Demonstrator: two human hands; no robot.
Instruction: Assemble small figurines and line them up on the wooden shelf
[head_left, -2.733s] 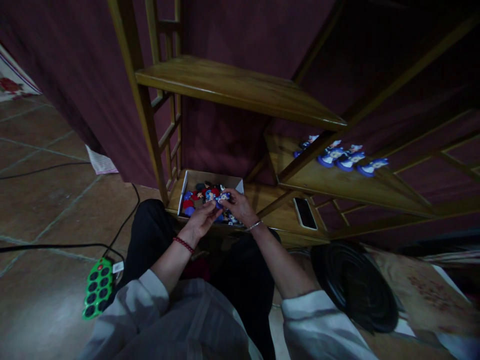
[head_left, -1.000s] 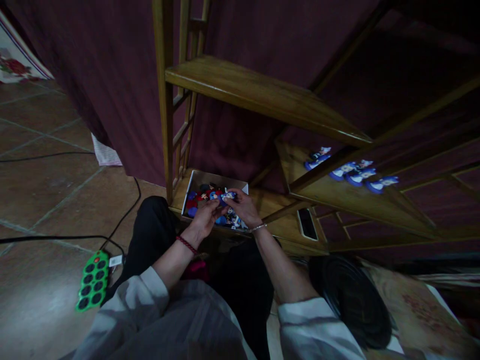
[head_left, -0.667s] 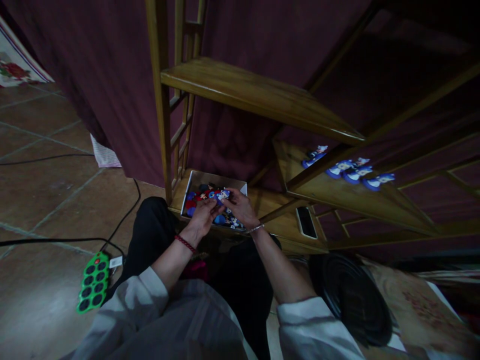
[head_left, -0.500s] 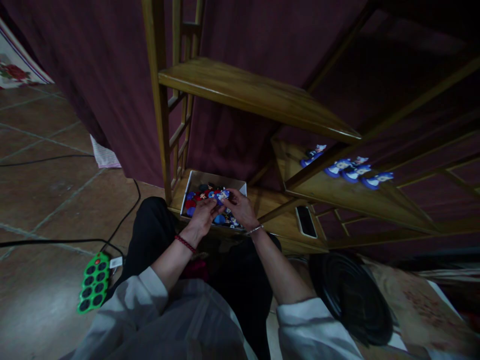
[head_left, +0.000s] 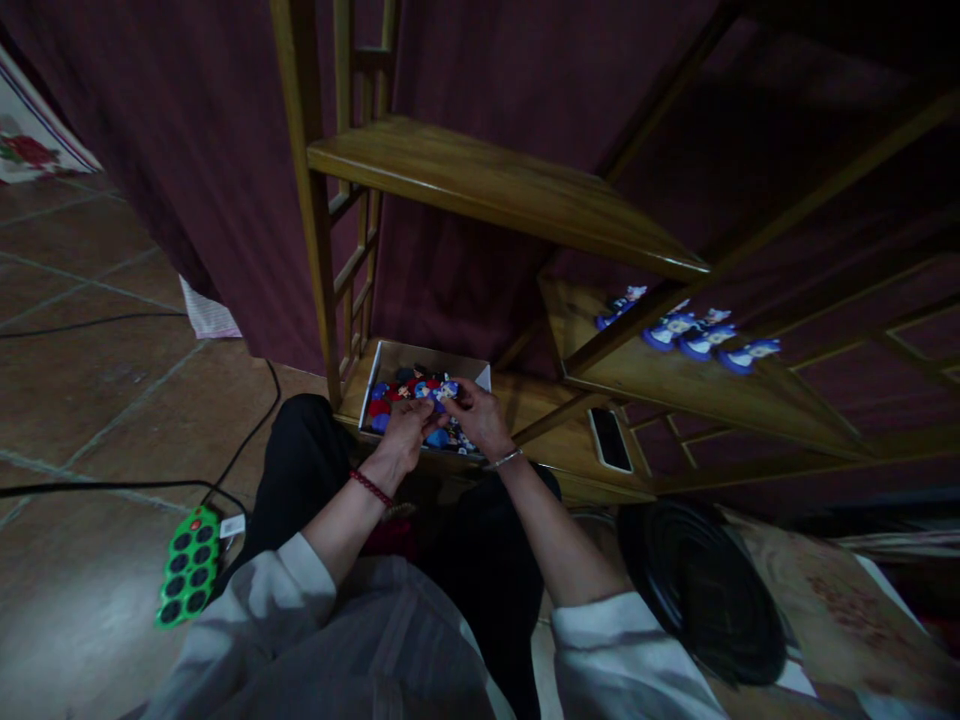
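Note:
Both hands meet over a white box [head_left: 484,376] on the low wooden shelf, full of small red, blue and dark figurines. Between my fingers is a small blue-and-white figurine [head_left: 448,390]. My right hand [head_left: 482,418] pinches it from the right, thumb and fingers closed. From the left, my left hand [head_left: 406,432] closes its fingertips on the figurine's lower side. Other figurines [head_left: 380,407] lie jumbled in the box beneath and around my hands, part of them hidden by my fingers.
Several blue-based figurines [head_left: 701,340] stand on the middle shelf [head_left: 637,360] to the right. A phone [head_left: 611,440] lies on the low shelf. An upper shelf [head_left: 495,190] juts out above the box. A green power strip [head_left: 187,567] with cables lies on the tiled floor; a black round object [head_left: 701,590] is at right.
The view has shifted slightly. My hands stay over the box with the same figurine between them; I see hardly any finger movement.

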